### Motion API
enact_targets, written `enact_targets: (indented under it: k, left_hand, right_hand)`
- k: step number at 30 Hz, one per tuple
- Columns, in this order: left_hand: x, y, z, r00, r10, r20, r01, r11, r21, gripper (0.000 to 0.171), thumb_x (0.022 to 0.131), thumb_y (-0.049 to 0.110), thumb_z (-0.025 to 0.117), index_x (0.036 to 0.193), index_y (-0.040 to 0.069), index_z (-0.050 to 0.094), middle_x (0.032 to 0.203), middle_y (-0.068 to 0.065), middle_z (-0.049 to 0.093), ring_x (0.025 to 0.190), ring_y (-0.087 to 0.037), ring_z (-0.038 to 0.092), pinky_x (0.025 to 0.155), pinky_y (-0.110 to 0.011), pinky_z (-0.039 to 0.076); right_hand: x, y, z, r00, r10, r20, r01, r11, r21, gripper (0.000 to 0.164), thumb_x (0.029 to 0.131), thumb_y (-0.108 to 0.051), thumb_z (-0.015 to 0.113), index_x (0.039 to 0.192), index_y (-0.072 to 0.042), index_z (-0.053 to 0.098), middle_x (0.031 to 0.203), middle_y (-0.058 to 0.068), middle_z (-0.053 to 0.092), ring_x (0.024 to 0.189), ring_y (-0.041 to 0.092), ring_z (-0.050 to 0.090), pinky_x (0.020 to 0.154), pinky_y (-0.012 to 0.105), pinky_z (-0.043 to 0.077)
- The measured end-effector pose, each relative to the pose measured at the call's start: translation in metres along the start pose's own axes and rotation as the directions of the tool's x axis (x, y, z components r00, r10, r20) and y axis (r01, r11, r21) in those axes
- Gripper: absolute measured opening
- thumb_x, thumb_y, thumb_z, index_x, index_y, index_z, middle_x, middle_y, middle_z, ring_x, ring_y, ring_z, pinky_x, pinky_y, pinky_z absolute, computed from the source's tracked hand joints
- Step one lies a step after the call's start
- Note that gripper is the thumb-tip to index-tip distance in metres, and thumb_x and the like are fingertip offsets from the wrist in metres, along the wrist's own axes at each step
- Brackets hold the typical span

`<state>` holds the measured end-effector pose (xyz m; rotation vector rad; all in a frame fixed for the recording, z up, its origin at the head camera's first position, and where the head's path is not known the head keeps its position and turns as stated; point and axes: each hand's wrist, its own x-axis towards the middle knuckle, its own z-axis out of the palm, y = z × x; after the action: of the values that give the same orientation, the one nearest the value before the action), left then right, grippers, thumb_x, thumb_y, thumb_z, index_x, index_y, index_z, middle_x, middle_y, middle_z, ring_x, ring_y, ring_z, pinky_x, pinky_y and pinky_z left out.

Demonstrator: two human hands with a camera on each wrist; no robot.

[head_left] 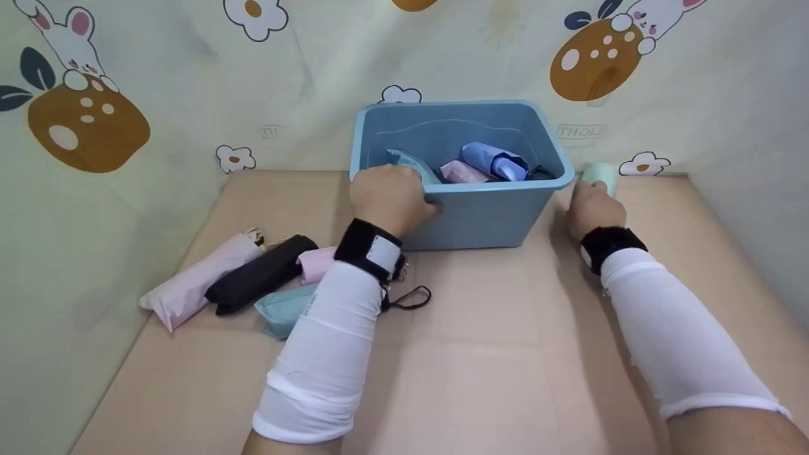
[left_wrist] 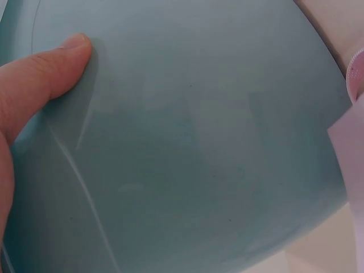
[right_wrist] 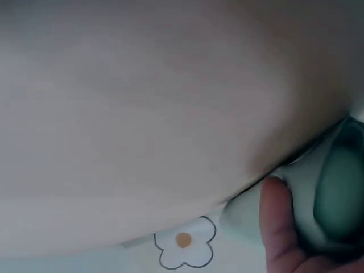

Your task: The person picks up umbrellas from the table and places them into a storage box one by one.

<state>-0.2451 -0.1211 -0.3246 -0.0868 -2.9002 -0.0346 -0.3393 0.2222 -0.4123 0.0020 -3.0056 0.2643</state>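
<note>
A blue-grey plastic bin (head_left: pixel 468 218) stands at the back of the table. My left hand (head_left: pixel 390 197) grips its front rim near the left corner, the thumb (left_wrist: pixel 68 65) lying against the outer wall. To the right of the bin, my right hand (head_left: pixel 595 210) holds a mint-green folded umbrella (head_left: pixel 602 175); the hand hides much of it, and its thumb shows against it in the right wrist view. Inside the bin lie a blue folded umbrella (head_left: pixel 493 159), a pink wrapped bundle (head_left: pixel 464 172) and a teal one (head_left: pixel 411 163), partly behind the left hand.
Left of the bin lie a pale pink folded umbrella (head_left: pixel 202 275), a black one (head_left: pixel 262 275), a teal one (head_left: pixel 284 309) and a pink bundle (head_left: pixel 315 262), partly under the left forearm. A dark strap loop (head_left: pixel 411 298) sticks out beside it. A patterned cloth (head_left: pixel 316 82) hangs behind the table.
</note>
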Motion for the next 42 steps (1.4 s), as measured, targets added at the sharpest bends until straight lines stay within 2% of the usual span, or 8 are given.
enact_targets:
  k: [4, 8, 10, 19, 24, 31, 37, 42]
  left_hand:
    - [0.0, 0.0, 0.0, 1.0, -0.003, 0.002, 0.003, 1.0, 0.002, 0.051, 0.083, 0.067, 0.072, 0.078, 0.016, 0.064, 0.076, -0.001, 0.066, 0.072, -0.022, 0.065, 0.062, -0.045, 0.055]
    - [0.0, -0.002, 0.001, 1.0, -0.018, 0.018, 0.018, 1.0, 0.001, 0.054, 0.082, 0.069, 0.073, 0.081, 0.016, 0.066, 0.078, -0.001, 0.068, 0.074, -0.022, 0.066, 0.063, -0.045, 0.055]
    - [0.0, -0.003, 0.001, 0.999, -0.022, 0.024, 0.022, 1.0, -0.002, 0.054, 0.082, 0.07, 0.073, 0.081, 0.016, 0.066, 0.079, -0.001, 0.068, 0.074, -0.022, 0.066, 0.063, -0.045, 0.055]
    - [0.001, -0.003, 0.0, 0.999, -0.024, 0.038, 0.024, 1.0, 0.0, 0.053, 0.083, 0.069, 0.071, 0.08, 0.017, 0.066, 0.08, -0.001, 0.068, 0.075, -0.023, 0.066, 0.064, -0.045, 0.056]
    - [0.001, -0.002, 0.001, 1.0, -0.018, 0.025, 0.018, 1.0, -0.009, 0.053, 0.082, 0.069, 0.072, 0.078, 0.017, 0.066, 0.079, -0.002, 0.068, 0.076, -0.023, 0.067, 0.065, -0.045, 0.056]
    - [0.001, 0.001, -0.001, 1.0, -0.004, 0.004, 0.004, 1.0, -0.013, 0.053, 0.081, 0.068, 0.074, 0.077, 0.016, 0.068, 0.078, -0.002, 0.07, 0.076, -0.024, 0.069, 0.063, -0.044, 0.056]
    - [0.002, 0.002, -0.004, 0.999, -0.003, 0.034, 0.003, 1.0, -0.02, 0.057, 0.079, 0.071, 0.075, 0.089, 0.015, 0.073, 0.087, -0.004, 0.073, 0.082, -0.025, 0.07, 0.068, -0.046, 0.057]
    - [0.003, 0.001, -0.002, 1.0, -0.007, 0.03, 0.008, 1.0, -0.023, 0.057, 0.078, 0.07, 0.076, 0.088, 0.015, 0.073, 0.087, -0.004, 0.074, 0.082, -0.025, 0.071, 0.068, -0.046, 0.057]
  right_hand:
    - [-0.005, 0.013, -0.016, 0.989, 0.145, 0.001, -0.144, 0.978, 0.152, 0.042, 0.105, -0.015, 0.047, 0.139, 0.008, 0.043, 0.127, 0.036, 0.043, 0.091, 0.049, 0.061, 0.079, 0.058, 0.053]
    - [-0.006, 0.022, -0.043, 0.958, 0.271, 0.098, -0.288, 0.896, 0.339, 0.067, 0.102, -0.022, 0.054, 0.159, 0.002, 0.029, 0.147, 0.039, 0.031, 0.109, 0.047, 0.052, 0.099, 0.059, 0.049]
    - [-0.007, 0.021, -0.058, 0.953, 0.284, 0.103, -0.302, 0.871, 0.389, 0.072, 0.1, -0.023, 0.054, 0.163, 0.001, 0.026, 0.152, 0.041, 0.03, 0.116, 0.047, 0.049, 0.103, 0.058, 0.047]
    - [-0.013, -0.028, -0.123, 0.973, 0.221, -0.065, -0.145, 0.807, 0.572, 0.064, 0.104, -0.02, 0.041, 0.166, -0.012, 0.028, 0.166, 0.024, 0.022, 0.139, 0.038, 0.04, 0.111, 0.046, 0.05]
    - [-0.023, -0.072, -0.132, 0.984, 0.113, -0.134, -0.007, 0.791, 0.612, 0.059, 0.105, -0.017, 0.044, 0.164, -0.015, 0.036, 0.166, 0.015, 0.027, 0.138, 0.032, 0.042, 0.111, 0.043, 0.051]
    - [-0.032, -0.127, -0.115, 0.974, -0.112, -0.195, 0.206, 0.79, 0.578, 0.053, 0.1, -0.006, 0.047, 0.153, -0.005, 0.052, 0.157, 0.021, 0.038, 0.131, 0.035, 0.049, 0.113, 0.046, 0.044]
    - [-0.028, -0.158, -0.104, 0.965, -0.261, -0.015, 0.24, 0.863, 0.445, 0.054, 0.103, -0.008, 0.044, 0.157, -0.005, 0.046, 0.159, 0.023, 0.035, 0.131, 0.035, 0.052, 0.112, 0.047, 0.044]
    - [-0.026, -0.166, -0.101, 0.953, -0.29, 0.09, 0.237, 0.897, 0.374, 0.053, 0.107, -0.012, 0.041, 0.159, -0.008, 0.044, 0.162, 0.023, 0.034, 0.127, 0.034, 0.053, 0.108, 0.046, 0.046]
